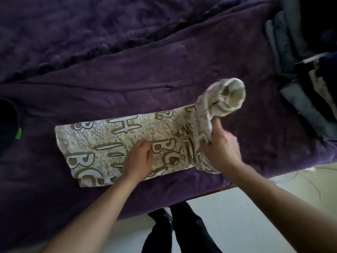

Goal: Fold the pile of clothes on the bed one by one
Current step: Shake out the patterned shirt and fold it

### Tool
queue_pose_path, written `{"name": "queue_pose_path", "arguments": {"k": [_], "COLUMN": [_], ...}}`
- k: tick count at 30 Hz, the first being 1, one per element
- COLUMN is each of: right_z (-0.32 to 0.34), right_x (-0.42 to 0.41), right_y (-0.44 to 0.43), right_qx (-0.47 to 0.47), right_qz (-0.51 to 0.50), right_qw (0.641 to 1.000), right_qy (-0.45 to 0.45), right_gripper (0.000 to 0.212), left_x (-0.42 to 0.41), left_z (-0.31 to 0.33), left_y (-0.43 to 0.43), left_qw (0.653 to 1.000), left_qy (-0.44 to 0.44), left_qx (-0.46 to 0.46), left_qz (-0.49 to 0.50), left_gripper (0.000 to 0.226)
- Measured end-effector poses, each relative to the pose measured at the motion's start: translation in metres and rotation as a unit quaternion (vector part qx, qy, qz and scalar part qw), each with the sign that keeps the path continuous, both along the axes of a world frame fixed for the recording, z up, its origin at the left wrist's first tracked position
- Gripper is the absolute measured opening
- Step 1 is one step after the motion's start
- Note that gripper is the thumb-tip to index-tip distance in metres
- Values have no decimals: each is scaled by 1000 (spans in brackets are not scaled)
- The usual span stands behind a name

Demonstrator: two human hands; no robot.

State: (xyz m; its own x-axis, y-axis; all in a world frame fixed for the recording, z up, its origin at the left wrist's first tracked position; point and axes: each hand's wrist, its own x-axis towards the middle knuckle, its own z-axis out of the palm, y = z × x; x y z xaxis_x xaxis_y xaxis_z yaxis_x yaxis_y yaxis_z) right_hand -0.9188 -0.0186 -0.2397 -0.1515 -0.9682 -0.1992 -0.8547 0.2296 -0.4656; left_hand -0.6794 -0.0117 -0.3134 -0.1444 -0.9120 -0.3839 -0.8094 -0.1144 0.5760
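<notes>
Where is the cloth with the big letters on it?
In the head view the lettered cloth lies mid-frame on the purple blanket; the left hand rests on it and the right hand grips its lifted right end.

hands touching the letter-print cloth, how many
2: the left hand presses flat on the middle of the letter-print cloth; the right hand grips its raised right end. None looks hidden.

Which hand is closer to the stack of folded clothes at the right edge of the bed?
Right. The right hand grips the printed cloth, lifted toward the stack of folded clothes; the left hand rests mid-cloth, farther off.
</notes>
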Motion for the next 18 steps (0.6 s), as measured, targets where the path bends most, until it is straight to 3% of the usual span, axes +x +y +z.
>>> {"name": "queue_pose_path", "arguments": {"k": [2,4,6,8,10,12,15,18], "right_z": [-7,-32,-59,-76,-80,-78,-75,-85], "right_x": [43,83,113,122,111,90,48,27], "right_y": [0,2,9,11,10,7,-1,-12], "right_qx": [22,114,220,291,264,138,-4,83], "right_qz": [93,168,252,274,246,191,111,16], "right_qw": [995,977,938,915,933,971,994,996], "right_qy": [38,64,86,57,-4,-41,21,32], "right_gripper": [69,86,83,80,71,53,44,68], "left_x": [34,60,77,84,80,68,39,24], "left_z": [6,8,7,5,4,4,0,-17], "left_y": [11,24,36,43,42,35,20,2], "left_qw": [998,994,990,988,988,990,987,991], "left_qy": [-21,-39,-48,-53,-56,-73,-111,-126], "left_qx": [12,14,17,6,-31,-81,-113,-16], "left_qz": [61,103,131,146,138,93,-8,-32], "left_gripper": [34,31,27,25,28,33,43,57]}}
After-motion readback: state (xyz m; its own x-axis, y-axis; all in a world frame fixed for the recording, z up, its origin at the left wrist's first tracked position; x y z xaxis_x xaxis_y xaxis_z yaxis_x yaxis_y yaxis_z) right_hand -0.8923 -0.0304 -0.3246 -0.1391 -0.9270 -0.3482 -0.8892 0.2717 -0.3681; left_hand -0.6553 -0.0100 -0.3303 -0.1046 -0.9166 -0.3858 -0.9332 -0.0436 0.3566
